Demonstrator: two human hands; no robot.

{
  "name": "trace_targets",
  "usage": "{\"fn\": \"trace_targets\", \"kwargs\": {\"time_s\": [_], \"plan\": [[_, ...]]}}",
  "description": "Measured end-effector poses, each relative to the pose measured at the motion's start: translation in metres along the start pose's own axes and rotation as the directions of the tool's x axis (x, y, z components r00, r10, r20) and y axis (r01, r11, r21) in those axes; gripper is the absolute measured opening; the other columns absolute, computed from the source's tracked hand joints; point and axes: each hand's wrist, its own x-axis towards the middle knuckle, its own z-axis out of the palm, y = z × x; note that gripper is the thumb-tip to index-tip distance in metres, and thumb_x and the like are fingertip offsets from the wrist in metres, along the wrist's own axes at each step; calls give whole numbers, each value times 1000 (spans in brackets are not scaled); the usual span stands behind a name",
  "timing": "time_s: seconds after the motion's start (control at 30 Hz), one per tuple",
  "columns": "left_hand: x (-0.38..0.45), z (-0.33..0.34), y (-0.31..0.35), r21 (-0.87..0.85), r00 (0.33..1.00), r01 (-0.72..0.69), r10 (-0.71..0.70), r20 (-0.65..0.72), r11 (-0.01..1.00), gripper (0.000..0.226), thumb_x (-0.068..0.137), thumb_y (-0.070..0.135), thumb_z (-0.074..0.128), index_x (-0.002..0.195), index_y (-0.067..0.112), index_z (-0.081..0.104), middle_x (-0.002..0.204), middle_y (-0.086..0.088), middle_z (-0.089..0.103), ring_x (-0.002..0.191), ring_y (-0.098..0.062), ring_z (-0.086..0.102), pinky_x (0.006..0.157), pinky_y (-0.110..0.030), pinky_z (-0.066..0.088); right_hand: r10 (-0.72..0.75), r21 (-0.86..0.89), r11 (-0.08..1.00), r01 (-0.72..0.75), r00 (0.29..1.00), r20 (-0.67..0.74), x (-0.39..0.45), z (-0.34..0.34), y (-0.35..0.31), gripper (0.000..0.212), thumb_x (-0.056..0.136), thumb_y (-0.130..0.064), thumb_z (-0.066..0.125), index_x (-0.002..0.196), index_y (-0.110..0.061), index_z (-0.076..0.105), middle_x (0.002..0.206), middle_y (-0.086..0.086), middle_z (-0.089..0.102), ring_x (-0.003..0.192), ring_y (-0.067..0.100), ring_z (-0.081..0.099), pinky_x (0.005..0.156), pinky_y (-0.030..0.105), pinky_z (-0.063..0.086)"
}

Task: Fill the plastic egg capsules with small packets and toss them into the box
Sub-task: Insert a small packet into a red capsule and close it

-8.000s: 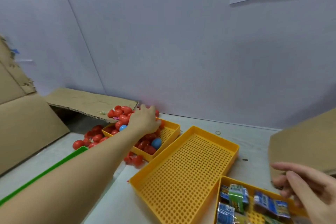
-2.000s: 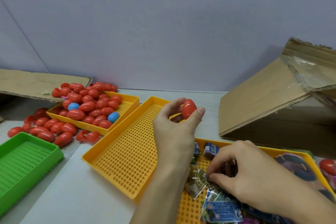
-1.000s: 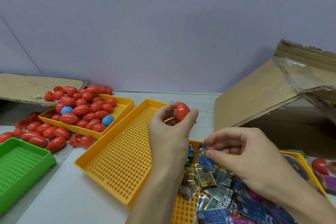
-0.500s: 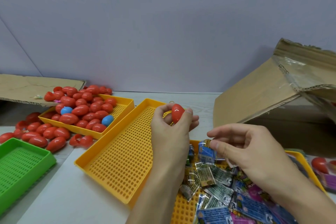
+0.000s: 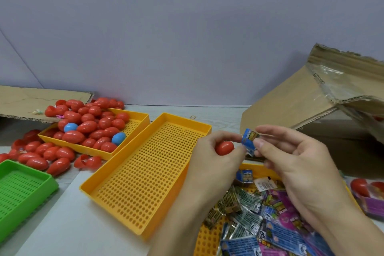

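We hold a red egg (image 5: 224,148) in our left hand (image 5: 212,164), right hand (image 5: 291,158) pinching a blue packet (image 5: 250,141) just beside it, over the trays. Risk: egg looks unopened, so packet can't enter w/o fumbling; either may drop.

An empty perforated tray (image 5: 143,174) is set at centre on the table (image 5: 68,224). Behind it to the left, a second tray (image 5: 135,119) is heaped with egg capsules (image 5: 89,127) — more are spilled on the table beside it. A third tray (image 5: 18,193) is placed at the near left edge. To the near right, a packet tray (image 5: 207,237) is filled with packets (image 5: 249,220). Behind that, at far right, a cardboard box (image 5: 295,102) is found — a flat cardboard sheet (image 5: 41,97) lies at far left.
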Motion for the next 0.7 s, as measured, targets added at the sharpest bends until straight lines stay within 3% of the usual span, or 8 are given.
{"fn": "trace_targets", "kwargs": {"time_s": [0.1,0.23,0.5,0.63,0.7], "plan": [[-1,1,3,-26,996,-32,34,87,999,6,87,20,74,92,23,76,69,21,65,56,3,58,55,-13,47,40,170,985,-42,999,17,2,-1,-2,27,66,-15,74,91,-23,79,82,5,76,65,8,67,53,13,50],[-2,0,4,-110,997,-36,44,71,993,8,86,22,76,88,15,75,63,14,59,52,-2,52,53,-20,47,77,277,957,-80,997,20,3,-1,-1,34,64,-11,72,97,-12,74,74,3,73,61,5,63,52,12,49],[-2,0,5,-157,997,-60,66,30,986,2,83,24,77,85,23,77,60,19,62,54,2,57,53,-12,45,78,242,968,-74,997,-4,3,-2,0,34,63,-15,74,97,-16,74,86,7,77,69,8,67,57,14,53],[-1,0,2,-50,998,-61,62,30,997,4,85,24,76,85,28,75,69,25,65,64,2,62,67,-30,61,40,179,983,-31,998,-46,3,-3,1,34,62,-22,77,95,-21,76,90,7,77,71,7,67,59,14,53],[-1,1,2,-50,999,-47,48,15,998,6,84,27,77,89,30,75,70,25,64,67,1,62,72,-33,62,16,129,992,-10,999,-48,2,-3,1,36,59,-28,78,95,-27,76,92,6,77,75,9,69,61,15,53]]}}
